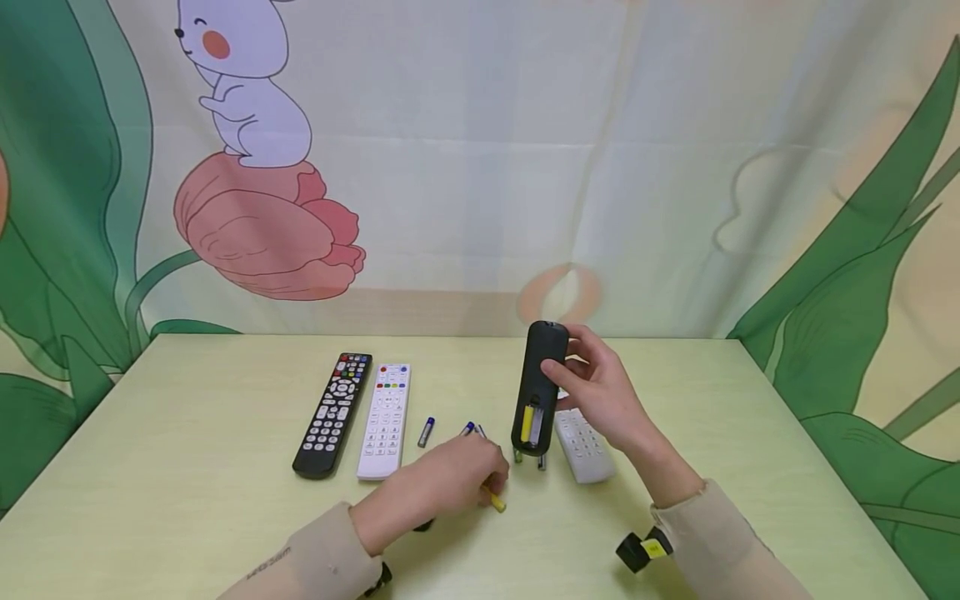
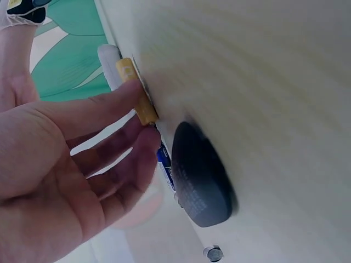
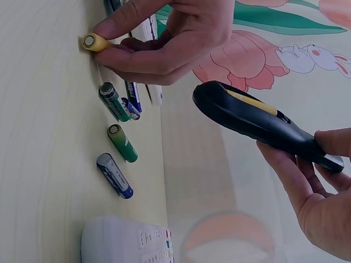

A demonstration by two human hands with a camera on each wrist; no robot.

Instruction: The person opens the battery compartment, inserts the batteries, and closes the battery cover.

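Note:
My right hand [image 1: 600,392] holds a black remote control [image 1: 542,358] raised above the table, its back towards me and the battery compartment uncovered. A yellow battery [image 1: 527,423] lies in the left slot; whether the pale right slot holds anything, I cannot tell. Lower and to the left, my left hand [image 1: 450,475] pinches another yellow battery [image 3: 94,42] between thumb and fingers at the tabletop. Close to that hand, a dark rounded piece [image 2: 200,175], resembling a battery cover, rests on the table. Several loose batteries, among them a green one [image 3: 123,143] and a blue-and-silver one [image 3: 114,175], lie nearby.
On the left lie a black remote [image 1: 332,417] and a white remote [image 1: 385,421], buttons up. Another white remote [image 1: 583,448] sits below my right hand. One blue-tipped battery [image 1: 426,432] lies beside the left white remote. A printed curtain [image 1: 480,167] hangs behind the table.

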